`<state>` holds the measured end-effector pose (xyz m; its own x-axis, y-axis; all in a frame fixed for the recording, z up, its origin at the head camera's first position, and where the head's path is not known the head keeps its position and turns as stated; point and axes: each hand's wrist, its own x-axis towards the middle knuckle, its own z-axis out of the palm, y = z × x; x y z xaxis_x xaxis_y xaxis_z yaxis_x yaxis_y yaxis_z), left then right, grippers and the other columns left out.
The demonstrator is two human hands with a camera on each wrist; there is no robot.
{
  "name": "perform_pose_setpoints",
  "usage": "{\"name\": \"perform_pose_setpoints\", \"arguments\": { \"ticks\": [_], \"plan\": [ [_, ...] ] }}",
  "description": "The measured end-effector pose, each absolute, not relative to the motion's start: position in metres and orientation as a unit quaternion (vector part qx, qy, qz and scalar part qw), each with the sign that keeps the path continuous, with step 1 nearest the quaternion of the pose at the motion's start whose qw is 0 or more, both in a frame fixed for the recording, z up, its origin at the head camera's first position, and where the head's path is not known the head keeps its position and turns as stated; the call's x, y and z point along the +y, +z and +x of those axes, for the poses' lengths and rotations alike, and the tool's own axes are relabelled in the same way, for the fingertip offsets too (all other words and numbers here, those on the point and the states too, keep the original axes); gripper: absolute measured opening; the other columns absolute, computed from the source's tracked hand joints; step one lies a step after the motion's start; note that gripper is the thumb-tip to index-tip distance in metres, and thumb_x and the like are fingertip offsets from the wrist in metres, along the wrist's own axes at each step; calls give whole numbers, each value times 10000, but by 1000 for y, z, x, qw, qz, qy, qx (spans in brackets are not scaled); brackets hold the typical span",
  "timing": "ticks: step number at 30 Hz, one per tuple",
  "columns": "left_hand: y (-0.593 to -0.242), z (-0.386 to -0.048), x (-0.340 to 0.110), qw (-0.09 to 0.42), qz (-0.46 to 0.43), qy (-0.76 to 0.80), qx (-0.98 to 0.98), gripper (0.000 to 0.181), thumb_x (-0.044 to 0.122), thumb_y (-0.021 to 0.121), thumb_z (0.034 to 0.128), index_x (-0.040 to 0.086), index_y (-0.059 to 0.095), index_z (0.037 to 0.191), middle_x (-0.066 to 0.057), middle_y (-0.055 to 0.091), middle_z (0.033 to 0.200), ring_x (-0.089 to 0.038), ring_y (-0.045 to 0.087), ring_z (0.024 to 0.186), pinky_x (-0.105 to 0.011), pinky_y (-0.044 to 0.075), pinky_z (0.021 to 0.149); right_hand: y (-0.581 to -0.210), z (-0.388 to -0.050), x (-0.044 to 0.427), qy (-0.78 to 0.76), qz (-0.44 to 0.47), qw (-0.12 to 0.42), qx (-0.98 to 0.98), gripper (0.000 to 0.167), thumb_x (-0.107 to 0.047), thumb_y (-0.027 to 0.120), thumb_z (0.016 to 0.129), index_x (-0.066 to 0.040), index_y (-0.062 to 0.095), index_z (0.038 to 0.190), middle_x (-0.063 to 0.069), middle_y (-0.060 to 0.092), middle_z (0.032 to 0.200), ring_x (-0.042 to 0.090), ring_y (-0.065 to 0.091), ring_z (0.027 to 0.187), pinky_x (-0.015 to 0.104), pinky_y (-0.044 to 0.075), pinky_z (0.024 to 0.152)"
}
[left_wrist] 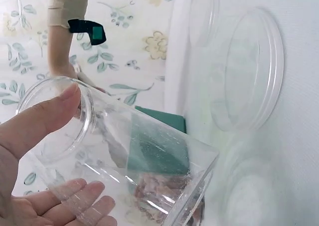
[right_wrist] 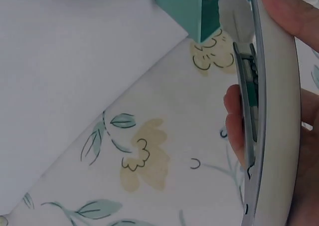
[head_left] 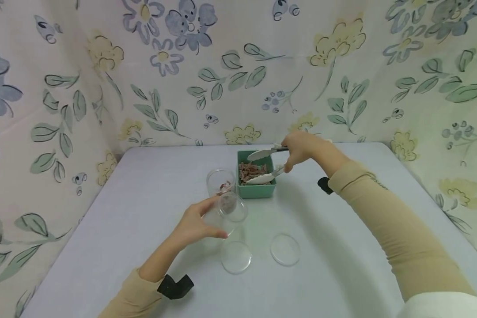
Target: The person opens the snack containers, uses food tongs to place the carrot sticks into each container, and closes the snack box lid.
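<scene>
My left hand (head_left: 194,224) holds a clear plastic jar (head_left: 238,217), tilted, with its thumb and fingers on either side. In the left wrist view the jar (left_wrist: 107,151) is see-through, with the thumb lying at its round rim. My right hand (head_left: 302,149) grips a pair of tongs (head_left: 261,154), whose pale arms are spread apart over a green box (head_left: 256,191). Reddish-brown strips (head_left: 247,171) of food lie in the box, and the lower tong tip is at them. Close to its left side stands another clear jar (head_left: 212,177) with some brown bits visible through it.
Two round clear lids lie flat on the white table: a left lid (head_left: 236,257) and a right lid (head_left: 285,249). A floral cloth (head_left: 238,88) hangs behind the table and along its sides.
</scene>
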<state>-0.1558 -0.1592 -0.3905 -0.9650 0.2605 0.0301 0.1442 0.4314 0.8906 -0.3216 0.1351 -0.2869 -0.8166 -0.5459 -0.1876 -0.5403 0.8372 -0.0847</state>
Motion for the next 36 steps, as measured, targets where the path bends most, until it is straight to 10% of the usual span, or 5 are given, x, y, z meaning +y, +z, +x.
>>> {"name": "perform_pose_setpoints", "arguments": {
  "ticks": [36],
  "plan": [
    [-402,-158,-177,76,94,541,832,854,55,887,665,-6,472,1410,-186,480,1433,-389,338,1383,-569,245,1123,-295,-330,105,42,-247,169,953,434,-329,804,712,-11,636,955,70,645,896,238,587,766,372,517,650]
  ]
}}
